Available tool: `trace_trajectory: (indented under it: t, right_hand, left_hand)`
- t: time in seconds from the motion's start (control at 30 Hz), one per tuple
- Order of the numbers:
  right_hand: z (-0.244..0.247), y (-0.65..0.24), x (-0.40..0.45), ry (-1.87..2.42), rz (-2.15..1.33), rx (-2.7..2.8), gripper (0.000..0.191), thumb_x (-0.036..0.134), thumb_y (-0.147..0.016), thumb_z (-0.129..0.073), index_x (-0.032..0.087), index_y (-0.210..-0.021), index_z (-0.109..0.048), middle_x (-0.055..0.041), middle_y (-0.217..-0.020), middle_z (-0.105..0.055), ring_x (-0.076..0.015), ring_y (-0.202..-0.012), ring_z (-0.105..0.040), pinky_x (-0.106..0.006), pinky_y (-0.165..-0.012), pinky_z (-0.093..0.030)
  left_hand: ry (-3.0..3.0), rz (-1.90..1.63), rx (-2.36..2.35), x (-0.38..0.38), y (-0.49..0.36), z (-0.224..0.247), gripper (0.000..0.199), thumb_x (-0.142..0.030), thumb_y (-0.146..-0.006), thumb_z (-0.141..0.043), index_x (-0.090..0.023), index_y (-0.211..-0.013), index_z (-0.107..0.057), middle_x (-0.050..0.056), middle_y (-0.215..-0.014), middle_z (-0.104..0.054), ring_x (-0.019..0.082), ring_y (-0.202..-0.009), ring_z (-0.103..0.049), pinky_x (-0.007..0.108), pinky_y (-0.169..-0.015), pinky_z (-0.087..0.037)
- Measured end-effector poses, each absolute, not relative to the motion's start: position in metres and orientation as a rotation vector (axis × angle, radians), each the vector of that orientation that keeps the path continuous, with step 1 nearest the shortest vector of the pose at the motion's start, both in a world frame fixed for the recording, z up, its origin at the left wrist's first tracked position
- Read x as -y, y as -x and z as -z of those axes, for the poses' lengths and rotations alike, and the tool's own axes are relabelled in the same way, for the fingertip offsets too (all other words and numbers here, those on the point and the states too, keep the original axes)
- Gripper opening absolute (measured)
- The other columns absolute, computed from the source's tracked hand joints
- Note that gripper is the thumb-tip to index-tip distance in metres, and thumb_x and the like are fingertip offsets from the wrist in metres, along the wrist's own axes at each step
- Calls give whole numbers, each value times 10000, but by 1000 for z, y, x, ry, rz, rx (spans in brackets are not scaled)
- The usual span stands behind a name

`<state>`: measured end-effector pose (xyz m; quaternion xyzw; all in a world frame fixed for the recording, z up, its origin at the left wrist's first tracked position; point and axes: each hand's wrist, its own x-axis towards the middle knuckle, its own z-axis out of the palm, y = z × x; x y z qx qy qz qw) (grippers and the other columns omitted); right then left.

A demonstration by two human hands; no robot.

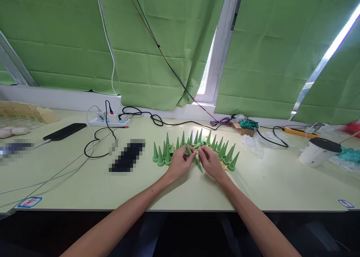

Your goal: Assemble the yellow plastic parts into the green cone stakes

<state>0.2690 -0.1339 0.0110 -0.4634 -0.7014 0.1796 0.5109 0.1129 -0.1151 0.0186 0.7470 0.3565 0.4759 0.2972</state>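
My left hand (180, 161) is closed round a small green cone (188, 149), whose pointed tip slants up and to the left. My right hand (211, 160) has its fingertips pinched together close to the left fingertips. What it grips is too small to make out. Between the hands, another green cone (199, 165) lies tilted with its tip toward me. Several green cones (159, 157) stand upright on round bases in an arc to the left, behind and to the right (233, 162). Small yellow pieces (225, 168) show among them, partly hidden by my hands.
A blurred dark object (127, 156) lies left of the cones, with a black phone (65, 131) farther left. A power strip (109, 119) and looping cables stand at the back. To the right are a small cardboard box (242, 129), clear plastic bags (253, 145) and a lidded cup (319, 152).
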Motion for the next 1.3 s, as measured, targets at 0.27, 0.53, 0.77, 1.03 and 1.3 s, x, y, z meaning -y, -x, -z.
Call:
trace_trajectory:
  t: [0.27,0.53,0.77,1.03,1.3]
  right_hand:
    - [-8,-270,134,1063,-515,1692,239,360,-978,-398,211,-824,-504,27,-612,-489,-119,-514,-429,-253,-526,-340]
    - [-8,-271,133,1109,-471,1693,253,353,-967,-417,210,-764,-468,50,-552,-419,-111,-489,-374,-250,-512,-306]
    - [-7,-272,132,1116,-425,1699,282,366,-962,-422,209,-730,-446,52,-559,-401,-110,-503,-350,-254,-514,-283]
    - [-9,-272,133,1118,-397,1703,309,386,-962,-410,209,-711,-445,47,-569,-397,-116,-516,-348,-261,-524,-289]
    - [-9,-272,132,1118,-379,1701,320,374,-963,-415,206,-692,-439,50,-568,-384,-113,-522,-336,-260,-523,-276]
  left_hand:
    - [-1981,-1256,-950,117,-113,-22,226,-391,-879,-546,-168,-853,-566,-22,-686,-559,61,-457,-411,210,-448,-310]
    - [-2031,-1247,-925,116,-113,-18,220,-386,-890,-542,-167,-869,-555,-13,-744,-582,52,-466,-405,212,-467,-326]
    - [-2128,-1290,-913,117,-111,-17,199,-367,-904,-528,-173,-869,-553,-25,-667,-541,72,-489,-417,219,-486,-336]
    - [-2190,-1290,-895,119,-110,-19,198,-365,-928,-497,-183,-873,-555,-38,-610,-482,94,-508,-421,238,-511,-332]
    - [-2198,-1299,-893,120,-110,-20,189,-351,-926,-510,-180,-872,-569,-19,-702,-525,86,-531,-419,234,-521,-333]
